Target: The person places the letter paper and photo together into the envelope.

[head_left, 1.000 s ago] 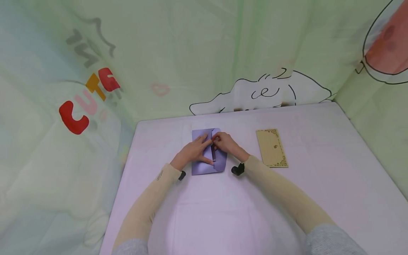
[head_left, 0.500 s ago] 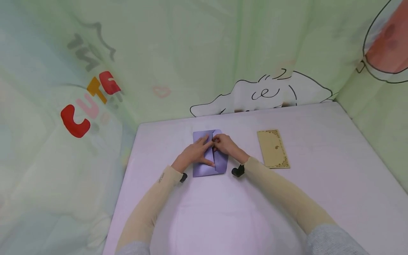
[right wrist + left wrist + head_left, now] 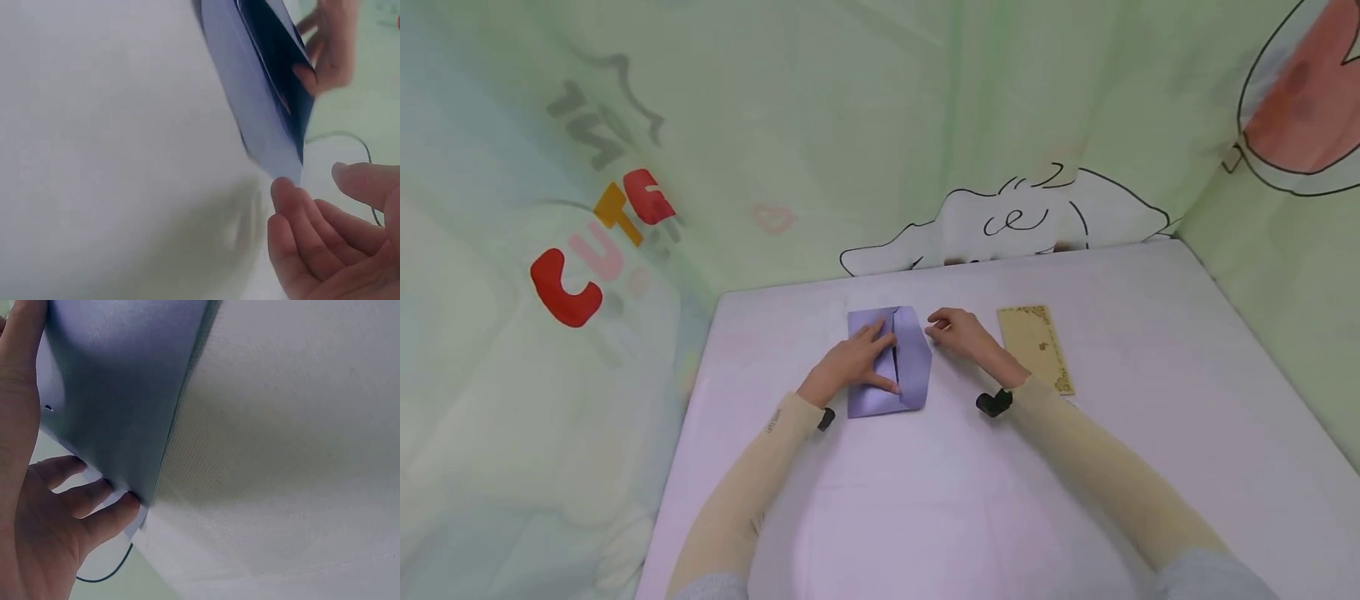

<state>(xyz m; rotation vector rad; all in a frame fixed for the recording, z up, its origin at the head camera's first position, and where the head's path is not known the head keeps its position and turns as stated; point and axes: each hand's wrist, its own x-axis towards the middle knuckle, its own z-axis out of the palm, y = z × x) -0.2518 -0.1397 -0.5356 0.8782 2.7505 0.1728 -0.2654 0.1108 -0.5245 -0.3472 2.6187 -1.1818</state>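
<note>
A purple envelope [image 3: 913, 358] lies on the table with its flap spread out to the right. My left hand [image 3: 852, 363] rests on the envelope's body, fingers apart, thumb and forefinger near the slit-like mouth. In the left wrist view, the fingertips of my left hand [image 3: 56, 531] touch the edge of the envelope [image 3: 119, 400]. Just right of the flap, my right hand [image 3: 964, 335] is held with loosely bent fingers and nothing in them. The right wrist view shows the envelope [image 3: 240, 87] with its mouth gaping and dark inside, past the right fingertips.
Right of the right hand lies a pale wooden-looking rectangular piece [image 3: 1030, 335] with an ornate border, partly behind the right forearm. A white cloth covers the table [image 3: 887, 517]. Printed curtains [image 3: 805, 133] hang at the back and sides.
A dark strip at the envelope's mouth, visible one second ago under the right fingers, has gone from sight. My right hand has left the mouth and moved right; the left hand stays put.
</note>
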